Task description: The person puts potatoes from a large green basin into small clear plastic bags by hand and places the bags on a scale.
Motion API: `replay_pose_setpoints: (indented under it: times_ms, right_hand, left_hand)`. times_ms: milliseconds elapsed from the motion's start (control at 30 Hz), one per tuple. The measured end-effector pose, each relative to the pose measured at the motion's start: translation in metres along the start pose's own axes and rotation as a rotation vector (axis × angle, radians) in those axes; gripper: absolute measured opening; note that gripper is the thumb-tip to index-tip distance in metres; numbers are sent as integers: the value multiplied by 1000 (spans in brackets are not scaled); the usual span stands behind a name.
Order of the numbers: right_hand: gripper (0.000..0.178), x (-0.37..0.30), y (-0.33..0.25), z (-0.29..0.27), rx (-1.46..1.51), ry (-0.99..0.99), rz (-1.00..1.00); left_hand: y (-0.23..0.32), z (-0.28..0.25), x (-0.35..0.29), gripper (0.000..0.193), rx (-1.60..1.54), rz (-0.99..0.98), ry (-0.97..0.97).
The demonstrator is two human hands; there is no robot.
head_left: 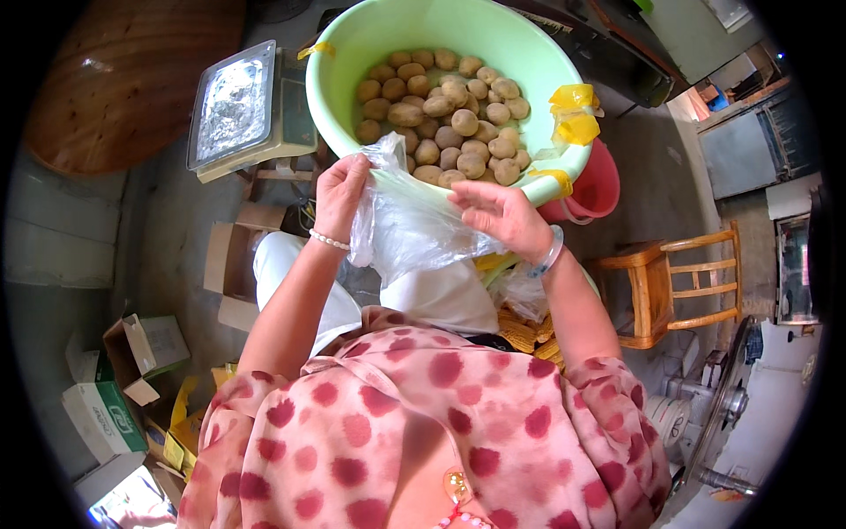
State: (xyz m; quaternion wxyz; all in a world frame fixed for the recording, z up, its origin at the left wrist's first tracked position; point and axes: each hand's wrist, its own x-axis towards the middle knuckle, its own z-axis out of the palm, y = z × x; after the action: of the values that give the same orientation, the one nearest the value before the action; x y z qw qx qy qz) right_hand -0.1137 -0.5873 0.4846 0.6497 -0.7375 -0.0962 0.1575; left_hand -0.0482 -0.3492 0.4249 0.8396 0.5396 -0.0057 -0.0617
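Note:
A clear plastic bag (410,225) hangs over the near rim of a large pale green tub (366,31). My left hand (342,189) pinches the bag's upper edge by the rim, fingers closed. On the other side of the bag, my right hand (509,219) is held with its fingers stretched out, the tips close to the rim and the bag. Many brown potatoes (463,122) lie heaped in the tub. Yellow tape (577,115) is stuck on the tub's right side. Whether anything is inside the bag I cannot make out.
A weighing scale (233,110) with a shiny tray stands left of the tub. At the right are a red bucket (601,181) and a wooden chair (652,286). Opened cardboard boxes (233,264) sit on the floor at the left, near a round wooden tabletop (132,79).

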Motion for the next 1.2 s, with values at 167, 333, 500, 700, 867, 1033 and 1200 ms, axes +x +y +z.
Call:
replay_pose_setpoints:
  times_ms: [167,333,500,700,867,1033,1200]
  right_hand:
    - [38,32,-8,15,56,-9,-40]
    - [18,52,-6,35,148,-62,48]
    - [14,55,-9,40,-164,228,-74]
    - [14,59,-1,60,-545,334,-345]
    - [16,54,4,76,-480,272,-354]
    - [10,47,15,74,-513,243,-370]
    - [7,53,5,57,-470,288,-376]
  left_hand:
    - [5,13,-7,21,-5,-10,-109]
    - [6,15,-14,20,10,-33,-188]
    - [15,-8,-19,30,589,212,-66]
    - [67,15,-51,78,912,221,-214]
    - [31,0,-42,17,308,70,-43]
    - [33,5,-38,13,-14,-36,94]
    - [38,-8,-39,14,-338,-248,-39]
